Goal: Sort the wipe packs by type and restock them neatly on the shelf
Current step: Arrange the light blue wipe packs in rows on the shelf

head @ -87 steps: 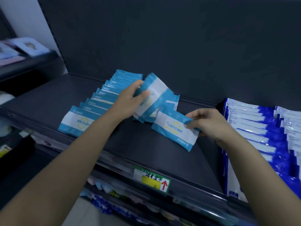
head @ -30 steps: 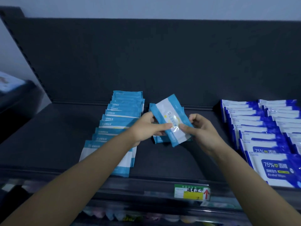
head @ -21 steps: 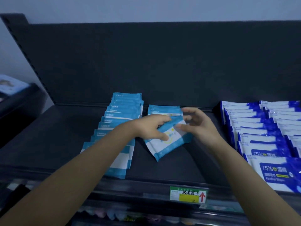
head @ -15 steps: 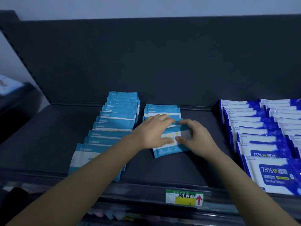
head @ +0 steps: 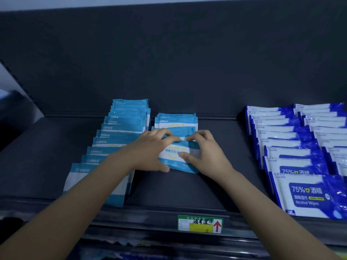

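- L hand [head: 150, 151] came in from lower left, palm down, fingers curled over top edge of the front pack [head: 173, 153], thumb at its lower edge, gripping it.
- R hand [head: 204, 156] mirrored it from the right: fingertips on top edge, thumb pressed on the pack's face, pinching it too.
- Front pack lay nearly flat, mid-depth on the shelf [head: 178, 190], overlapping the short row [head: 176, 121] of light-blue packs that ran to the back edge.
- Long row [head: 120, 132] of same light-blue packs just left of it, back edge to front edge; L forearm crossed over its front end.
- Dark-blue alcohol packs [head: 300, 147] in two rows at the shelf's right end, well apart from both hands.
- Dark back panel [head: 169, 62] behind; price tag [head: 200, 223] on the front lip.
- Bare shelf in front of the held pack, between it & the dark-blue rows, & left of the long row.
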Demonstrator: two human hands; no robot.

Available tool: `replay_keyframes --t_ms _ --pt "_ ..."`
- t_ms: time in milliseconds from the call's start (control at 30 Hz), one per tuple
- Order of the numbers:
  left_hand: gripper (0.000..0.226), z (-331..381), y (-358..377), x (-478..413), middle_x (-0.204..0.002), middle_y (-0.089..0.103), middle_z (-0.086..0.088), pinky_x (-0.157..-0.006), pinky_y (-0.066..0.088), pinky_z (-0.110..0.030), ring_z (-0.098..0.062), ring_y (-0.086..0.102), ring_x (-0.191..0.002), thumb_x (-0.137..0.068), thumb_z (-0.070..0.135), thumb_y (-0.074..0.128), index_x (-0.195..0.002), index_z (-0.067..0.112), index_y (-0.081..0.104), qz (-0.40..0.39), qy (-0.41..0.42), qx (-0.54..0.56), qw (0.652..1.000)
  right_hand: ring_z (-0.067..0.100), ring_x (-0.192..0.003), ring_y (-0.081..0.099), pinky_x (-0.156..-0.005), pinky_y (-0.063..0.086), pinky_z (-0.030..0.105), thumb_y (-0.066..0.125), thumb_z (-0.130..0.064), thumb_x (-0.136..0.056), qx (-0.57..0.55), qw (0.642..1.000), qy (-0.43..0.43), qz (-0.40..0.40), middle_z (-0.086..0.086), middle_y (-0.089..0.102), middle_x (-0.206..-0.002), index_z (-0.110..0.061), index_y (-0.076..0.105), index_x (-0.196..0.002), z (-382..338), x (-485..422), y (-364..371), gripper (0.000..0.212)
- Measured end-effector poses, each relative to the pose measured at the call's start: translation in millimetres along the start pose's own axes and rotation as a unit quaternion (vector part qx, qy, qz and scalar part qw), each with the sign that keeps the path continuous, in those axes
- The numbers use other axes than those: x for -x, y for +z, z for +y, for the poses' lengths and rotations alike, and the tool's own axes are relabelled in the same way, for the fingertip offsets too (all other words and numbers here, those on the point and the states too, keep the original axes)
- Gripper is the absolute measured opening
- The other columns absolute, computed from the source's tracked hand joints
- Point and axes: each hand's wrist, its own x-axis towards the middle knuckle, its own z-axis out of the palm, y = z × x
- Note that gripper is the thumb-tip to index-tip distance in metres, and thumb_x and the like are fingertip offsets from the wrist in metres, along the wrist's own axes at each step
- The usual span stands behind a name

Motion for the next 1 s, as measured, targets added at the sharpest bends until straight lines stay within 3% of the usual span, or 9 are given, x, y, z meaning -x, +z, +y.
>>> replay_keyframes --t_ms 67,167,300,433,500,600,733,867,1000 --pt "0.091 1.0 -2.1 1.2 -0.141 0.022 0.008 -0.11 0.013 -0.031 -0.015 0.019 -0.133 -0.074 0.058 0.068 -0.147 0.033 0.019 -0.013 -0.019 0.007 1.0 0.016 -0.118 0.045 -0.101 0.039 0.032 0.067 -0.048 -0.082 0.057 0.998 -0.021 0.017 -0.004 0.042 -0.131 -0.02 0.054 -0.127 0.1 -0.3 -0.1 0.054" --pt "0.091 5.3 0.1 2.4 -0.147 0.018 0.004 -0.113 0.007 -0.033 -0.015 0.013 -0.138 -0.079 0.07 0.054 -0.148 0.024 0.017 -0.002 -0.053 0.0 0.999 0.02 -0.121 0.043 -0.104 0.037 0.037 0.062 -0.051 -0.085 0.086 0.995 -0.045 0.009 0.0 0.041 -0.137 -0.022 0.052 -0.131 2.5 0.0 -2.5 0.055" --pt "0.088 9.5 11.8 8.5 -0.159 -0.014 0.001 -0.118 -0.008 -0.041 -0.013 -0.013 -0.145 -0.088 0.07 0.034 -0.152 0.022 -0.005 -0.046 -0.063 -0.047 0.996 0.02 -0.126 0.043 -0.106 0.037 0.037 0.057 -0.051 -0.089 0.09 0.994 -0.057 0.004 0.002 0.04 -0.141 -0.021 0.05 -0.134 1.7 5.3 -4.1 0.055" --pt "0.085 14.2 5.8 11.8 -0.16 -0.012 0.001 -0.118 -0.007 -0.042 -0.013 -0.009 -0.146 -0.09 0.071 0.025 -0.152 0.022 -0.007 0.004 -0.043 -0.055 0.998 0.028 -0.12 0.05 -0.1 0.043 0.04 0.057 -0.045 -0.091 0.135 0.989 -0.042 0.038 0.007 0.046 -0.138 -0.015 0.052 -0.131 -5.8 21.4 -18.7 0.05" --pt "0.08 26.8 -5.5 9.0 -0.16 -0.012 0.0 -0.119 -0.004 -0.04 -0.015 -0.009 -0.146 -0.092 0.068 0.022 -0.153 0.022 -0.003 0.044 -0.018 -0.075 0.996 0.034 -0.113 0.056 -0.092 0.049 0.043 0.059 -0.032 -0.09 0.182 0.977 -0.056 0.095 0.014 0.051 -0.134 -0.009 0.058 -0.123 -12.2 39.3 -30.6 0.04" --pt "0.073 64.6 -12.4 6.7 -0.16 -0.014 -0.001 -0.117 -0.002 -0.039 -0.018 -0.009 -0.147 -0.094 0.064 0.016 -0.153 0.024 -0.001 0.098 0.065 -0.092 0.989 0.034 -0.101 0.061 -0.079 0.052 0.041 0.058 -0.018 -0.084 0.282 0.927 -0.067 0.239 0.015 0.06 -0.122 -0.006 0.063 -0.112 -23.0 88.9 -48.8 0.03" --pt "0.077 129.7 0.2 6.6 -0.159 0.018 -0.008 -0.114 0.018 -0.046 -0.026 0.021 -0.144 -0.086 0.059 0.012 -0.15 0.018 0.027 0.159 0.213 -0.099 0.959 0.032 -0.101 0.061 -0.082 0.05 0.04 0.059 -0.016 -0.081 0.355 0.868 0.086 0.336 0.011 0.062 -0.119 -0.008 0.063 -0.115 -29.1 197.1 -65.5 0.035" --pt "0.083 218.0 19.1 39.7 -0.161 -0.004 -0.008 -0.117 0.008 -0.044 -0.025 0.002 -0.147 -0.085 0.068 0.0 -0.153 0.02 0.004 0.116 0.302 -0.116 0.939 0.034 -0.095 0.061 -0.078 0.053 0.041 0.058 -0.022 -0.077 0.386 0.837 0.269 0.281 0.01 0.061 -0.117 -0.01 0.06 -0.115 -41.7 321.4 -79.9 0.04" --pt "0.08 316.2 29.0 89.1 -0.161 -0.008 -0.007 -0.116 0.005 -0.043 -0.024 -0.003 -0.147 -0.092 0.068 0.021 -0.153 0.022 -0.001 0.096 0.407 -0.118 0.9 0.032 -0.098 0.06 -0.079 0.05 0.039 0.063 -0.025 -0.08 0.382 0.772 0.43 0.272 0.006 0.059 -0.118 -0.014 0.06 -0.119 -57.0 438.7 -105.0 0.041"
